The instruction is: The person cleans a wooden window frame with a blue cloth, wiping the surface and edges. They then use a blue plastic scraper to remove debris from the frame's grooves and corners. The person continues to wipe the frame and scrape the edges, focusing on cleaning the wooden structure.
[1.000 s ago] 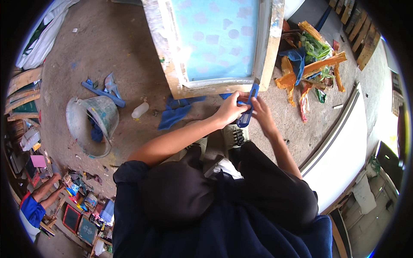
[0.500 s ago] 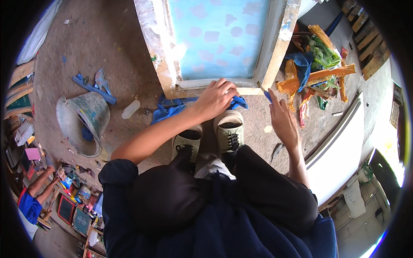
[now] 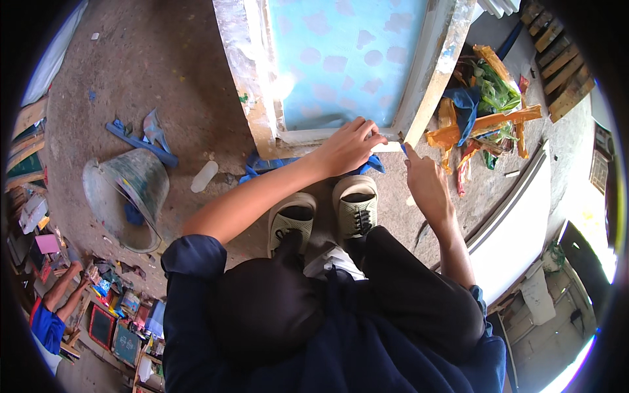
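Observation:
In front of me is a wooden screen frame (image 3: 267, 129) with a pale blue panel (image 3: 347, 59) marked by grey patches. My left hand (image 3: 354, 145) grips its near rail with curled fingers, close to the near right corner. My right hand (image 3: 427, 180) is closed round a slim tool with a blue handle (image 3: 404, 150), its tip against that corner. The tool's working end is too small to make out. Beneath the near rail, a crumpled blue cloth (image 3: 265, 165) lies on the floor by my shoes.
A dirty bucket (image 3: 147, 183) lies tipped over at left, beside blue scraps (image 3: 144, 141). Torn orange strips and plastic scraps (image 3: 488, 118) are piled at right. A white board (image 3: 508, 242) stands at right. Far left, another person's arms (image 3: 63, 285) reach over cluttered shelves.
My left hand has slid right along the near rail, closer to the corner. My right hand and the tool have shifted slightly down in the view. The frame appears a little further right.

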Motion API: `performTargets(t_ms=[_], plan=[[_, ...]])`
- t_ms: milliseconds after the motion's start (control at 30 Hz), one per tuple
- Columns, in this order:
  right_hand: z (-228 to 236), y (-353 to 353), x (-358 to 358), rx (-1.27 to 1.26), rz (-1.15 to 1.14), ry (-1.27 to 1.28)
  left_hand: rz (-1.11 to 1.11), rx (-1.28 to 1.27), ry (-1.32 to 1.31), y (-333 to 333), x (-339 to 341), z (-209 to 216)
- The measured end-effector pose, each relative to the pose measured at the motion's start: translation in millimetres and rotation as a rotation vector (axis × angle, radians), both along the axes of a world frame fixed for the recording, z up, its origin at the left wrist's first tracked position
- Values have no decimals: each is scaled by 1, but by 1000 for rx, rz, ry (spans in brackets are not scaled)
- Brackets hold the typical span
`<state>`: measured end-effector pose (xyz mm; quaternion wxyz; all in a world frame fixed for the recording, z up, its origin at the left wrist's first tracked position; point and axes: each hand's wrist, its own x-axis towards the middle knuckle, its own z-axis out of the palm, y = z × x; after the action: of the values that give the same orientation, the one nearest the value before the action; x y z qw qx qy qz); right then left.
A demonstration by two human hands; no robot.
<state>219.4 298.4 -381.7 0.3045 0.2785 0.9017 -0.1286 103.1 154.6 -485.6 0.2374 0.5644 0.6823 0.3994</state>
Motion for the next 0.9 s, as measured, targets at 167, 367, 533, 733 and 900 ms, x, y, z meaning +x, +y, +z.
performTargets(t_ms=[167,367,533,733,900], plan=[[-4,2,-8,-66,-48,-8,31,67,-95,-2,-2,-10],[-1,-18,-14,152,154,-153,114,92,-193,0,-2,-11],[-7,-28,1,218,67,-89,124,53,-260,-1,-5,-6],[-13,-31,16,246,43,-17,123,18,-278,2,-5,-7],[-19,-31,20,236,27,19,139,-7,-225,1,-6,-10]])
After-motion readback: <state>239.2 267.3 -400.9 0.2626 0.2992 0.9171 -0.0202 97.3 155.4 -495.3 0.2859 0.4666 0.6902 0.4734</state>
